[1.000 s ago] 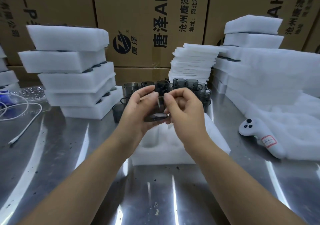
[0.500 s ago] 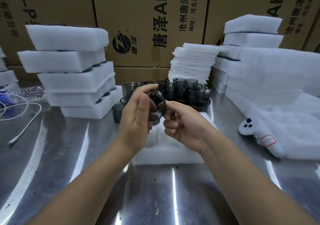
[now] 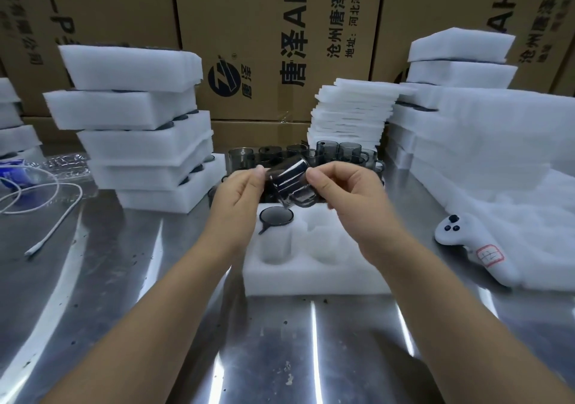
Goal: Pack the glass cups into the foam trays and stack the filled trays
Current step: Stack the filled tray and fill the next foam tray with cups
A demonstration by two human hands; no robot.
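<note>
Head view: within the last second the hands have lifted and turned the cup (image 3: 291, 186). Left hand (image 3: 239, 195) and right hand (image 3: 345, 192) now each pinch it, tilted, above the tray (image 3: 311, 279) at frame centre. A packed cup (image 3: 276, 216) fills the tray's upper-left pocket, so packing looks barely begun. The right hand hides the upper-right pockets, and the held cup's handle is blurred.

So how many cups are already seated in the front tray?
1: a seated cup in the front tray's far-left pocket. The held cup, between left hand and right hand, may hide another pocket.
</note>
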